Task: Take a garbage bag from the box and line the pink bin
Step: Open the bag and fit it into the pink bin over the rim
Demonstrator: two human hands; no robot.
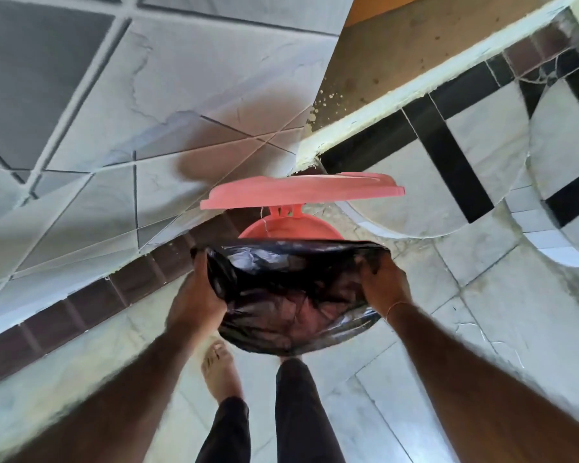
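Two bare forearms reach forward from the bottom of the view, with dark trouser legs and a bare foot [218,369] on the pale floor tiles [482,329] between them. Each arm ends in a hand clamped on the rim of a black garbage bag [288,295]. On one side, the left hand [194,295] curls over the bag's edge, fingers tucked into the plastic and the back of the hand facing up. On the other, the right hand [383,282] pinches the opposite edge, with a thin bracelet [396,307] at the wrist. Between the two grips the bag's mouth is stretched wide, and its crumpled glossy body sags below and toward the person.

Just beyond the hands, the far edge of the bag's mouth lies across the top of the pink bin [288,228], so only a curved strip of the bin's rim shows past the plastic. Whether the bag already sits inside the bin cannot be told. Beyond the grips, the pink lid [301,192] stands raised on its hinge above the rim. A tiled wall [147,95] rises past the left hand, and a white ledge with black-and-grey tiling [448,135] runs past the right hand.
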